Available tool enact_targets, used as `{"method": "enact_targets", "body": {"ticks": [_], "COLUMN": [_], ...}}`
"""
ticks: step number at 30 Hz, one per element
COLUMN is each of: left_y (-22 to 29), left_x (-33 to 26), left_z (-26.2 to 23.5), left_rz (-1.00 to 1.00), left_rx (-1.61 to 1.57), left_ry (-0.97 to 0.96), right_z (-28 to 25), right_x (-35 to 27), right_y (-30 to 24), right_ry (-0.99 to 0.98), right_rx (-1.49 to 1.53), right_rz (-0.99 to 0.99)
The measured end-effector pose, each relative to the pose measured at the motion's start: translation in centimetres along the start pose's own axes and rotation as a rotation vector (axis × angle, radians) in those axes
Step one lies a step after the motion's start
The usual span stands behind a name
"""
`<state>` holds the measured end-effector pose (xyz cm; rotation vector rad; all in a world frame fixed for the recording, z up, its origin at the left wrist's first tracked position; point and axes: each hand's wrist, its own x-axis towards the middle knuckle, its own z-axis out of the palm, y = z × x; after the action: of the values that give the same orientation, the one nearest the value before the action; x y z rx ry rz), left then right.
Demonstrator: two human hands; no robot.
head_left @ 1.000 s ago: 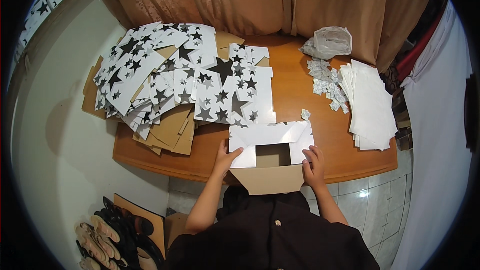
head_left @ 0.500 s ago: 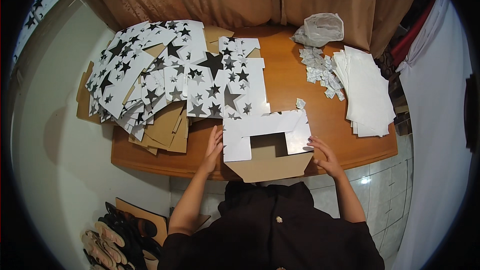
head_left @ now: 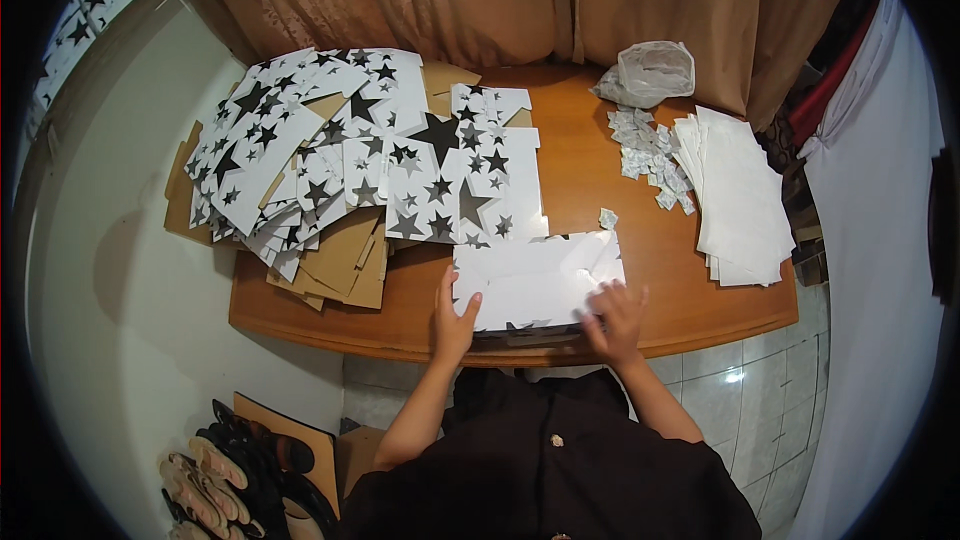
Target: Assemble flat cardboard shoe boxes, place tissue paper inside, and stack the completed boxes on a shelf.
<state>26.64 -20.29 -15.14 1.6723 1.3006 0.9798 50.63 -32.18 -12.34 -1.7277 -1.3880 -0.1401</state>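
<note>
Both hands, left hand point(head_left: 455, 318) and right hand point(head_left: 615, 318), press the white box point(head_left: 535, 280) flat on the tabletop point(head_left: 590, 160), fingers spread. It looks like the folding step. Next may call for firm, even pushing on the flaps.

The left hand point(head_left: 453, 312) and the right hand point(head_left: 615, 318) are pressing flat on a white folded box point(head_left: 535, 283) lying at the near edge of the wooden table point(head_left: 600, 175). Star-printed card sheets point(head_left: 350, 155) are lying heaped just behind it to the left, while a stack of white sheets point(head_left: 740, 195), small packets point(head_left: 645, 150) and a plastic bag point(head_left: 652, 70) are sitting to the right.
</note>
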Motion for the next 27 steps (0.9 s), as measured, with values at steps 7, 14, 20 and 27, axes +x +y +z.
{"method": "enact_targets", "body": {"ticks": [7, 14, 20, 27], "left_y": [-0.3, 1.8, -5.3, 4.7], "left_x": [0.2, 0.0, -1.2, -1.7], "left_z": [-0.2, -1.6, -1.2, -2.6], "left_rz": [0.141, 0.376, -0.360, -0.100], "left_rx": [0.098, 0.590, -0.787, -0.492], "left_ry": [-0.077, -0.260, -0.014, -0.320], "right_z": [1.0, 0.2, -0.6, -0.3], "right_x": [-0.5, 0.7, 2.2, 4.0], "right_y": [0.4, 0.0, -0.9, -4.4], "right_ry": [-0.305, -0.502, -0.454, -0.550], "right_rx": [-0.199, -0.160, 0.208, 0.211], "right_rz": [-0.413, -0.335, -0.003, 0.264]}}
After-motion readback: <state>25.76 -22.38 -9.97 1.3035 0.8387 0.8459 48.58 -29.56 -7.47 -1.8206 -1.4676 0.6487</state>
